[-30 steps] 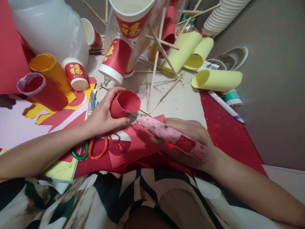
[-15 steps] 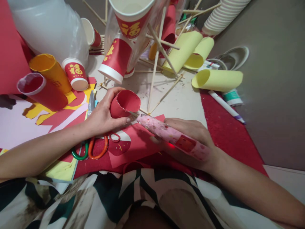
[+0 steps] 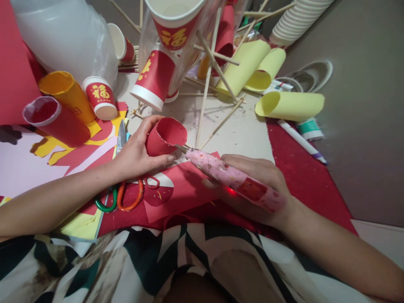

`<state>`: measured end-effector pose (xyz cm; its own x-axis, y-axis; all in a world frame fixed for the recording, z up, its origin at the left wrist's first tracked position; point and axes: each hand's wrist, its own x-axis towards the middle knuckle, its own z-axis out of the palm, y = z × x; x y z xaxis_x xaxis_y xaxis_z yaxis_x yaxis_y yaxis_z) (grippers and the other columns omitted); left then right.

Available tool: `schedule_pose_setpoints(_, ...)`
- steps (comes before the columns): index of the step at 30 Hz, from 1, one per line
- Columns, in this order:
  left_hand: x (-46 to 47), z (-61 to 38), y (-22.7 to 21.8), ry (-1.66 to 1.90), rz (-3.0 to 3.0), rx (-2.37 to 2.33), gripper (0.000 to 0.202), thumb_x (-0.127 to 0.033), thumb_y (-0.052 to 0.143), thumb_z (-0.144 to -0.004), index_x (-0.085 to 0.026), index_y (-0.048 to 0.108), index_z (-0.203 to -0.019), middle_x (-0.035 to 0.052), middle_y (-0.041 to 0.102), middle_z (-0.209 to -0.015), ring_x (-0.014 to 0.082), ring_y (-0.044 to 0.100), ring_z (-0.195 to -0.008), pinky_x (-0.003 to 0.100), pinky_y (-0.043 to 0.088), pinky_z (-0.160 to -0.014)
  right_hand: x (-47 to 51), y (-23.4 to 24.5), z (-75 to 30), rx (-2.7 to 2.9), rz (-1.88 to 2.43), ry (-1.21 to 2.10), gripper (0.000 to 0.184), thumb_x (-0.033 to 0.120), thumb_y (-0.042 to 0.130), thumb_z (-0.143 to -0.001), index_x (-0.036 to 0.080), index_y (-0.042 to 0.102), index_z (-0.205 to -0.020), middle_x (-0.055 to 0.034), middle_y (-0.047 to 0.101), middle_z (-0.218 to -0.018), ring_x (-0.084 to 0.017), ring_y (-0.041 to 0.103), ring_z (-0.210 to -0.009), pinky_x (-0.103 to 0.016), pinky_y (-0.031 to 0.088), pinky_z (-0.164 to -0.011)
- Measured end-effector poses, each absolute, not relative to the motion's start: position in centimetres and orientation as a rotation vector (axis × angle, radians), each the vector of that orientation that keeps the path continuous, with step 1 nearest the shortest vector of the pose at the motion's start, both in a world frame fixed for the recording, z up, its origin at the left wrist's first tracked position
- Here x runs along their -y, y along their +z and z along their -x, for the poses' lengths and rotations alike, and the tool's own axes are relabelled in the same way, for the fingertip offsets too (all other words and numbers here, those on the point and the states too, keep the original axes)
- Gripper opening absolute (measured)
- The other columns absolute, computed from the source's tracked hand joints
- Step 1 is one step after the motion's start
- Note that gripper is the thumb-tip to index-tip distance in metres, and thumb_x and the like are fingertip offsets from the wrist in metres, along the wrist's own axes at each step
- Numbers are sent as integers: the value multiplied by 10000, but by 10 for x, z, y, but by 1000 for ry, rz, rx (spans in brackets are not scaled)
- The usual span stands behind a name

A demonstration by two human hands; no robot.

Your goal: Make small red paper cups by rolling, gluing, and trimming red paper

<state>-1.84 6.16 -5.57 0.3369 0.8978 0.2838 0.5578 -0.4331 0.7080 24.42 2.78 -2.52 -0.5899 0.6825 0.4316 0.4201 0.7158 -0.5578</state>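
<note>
- Tabletop (image 3: 249, 139): pale, underneath.
- Pink glue gun (image 3: 227, 171): gripped in the right hand (image 3: 267, 172).
- Red paper tube (image 3: 155, 144): over the tabletop, left hand (image 3: 140, 150) curled around it.
- Nozzle (image 3: 182, 148): near the tube's rim, contact unclear; gluing seems in hand, the next move calling for a steady tip.

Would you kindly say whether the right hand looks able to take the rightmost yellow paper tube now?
Probably not until it is freed: the right hand is closed around the pink glue gun. Otherwise the way seems open, as nothing visible stands between that hand and the rightmost yellow paper tube.
</note>
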Motion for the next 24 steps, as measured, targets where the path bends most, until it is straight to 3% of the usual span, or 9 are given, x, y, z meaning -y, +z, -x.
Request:
schedule_pose_setpoints(14, -62, 20, -57, 866, -2111, -1317, 767, -508, 802, -720, -236, 433, -1335, 113, 593, -1326, 312, 620, -1199, 457, 536, -1024, -29, -27, -245, 2256, 810, 571, 208, 182, 660, -917, 232, 541, -754, 22, 625, -637, -117, 587, -554, -260, 442, -520)
schedule_pose_setpoints(24, -62, 19, -56, 867, -2060, -1328, 815, -552, 828, -689, -244, 443, -1339, 114, 606, -1317, 319, 629, -1184, 468, 558, -1000, -31, -28, -249, 2255, 843, 507, 157, 214, 710, -889, 190, 610, -770, 19, 624, -637, -101, 570, -544, -227, 447, -523)
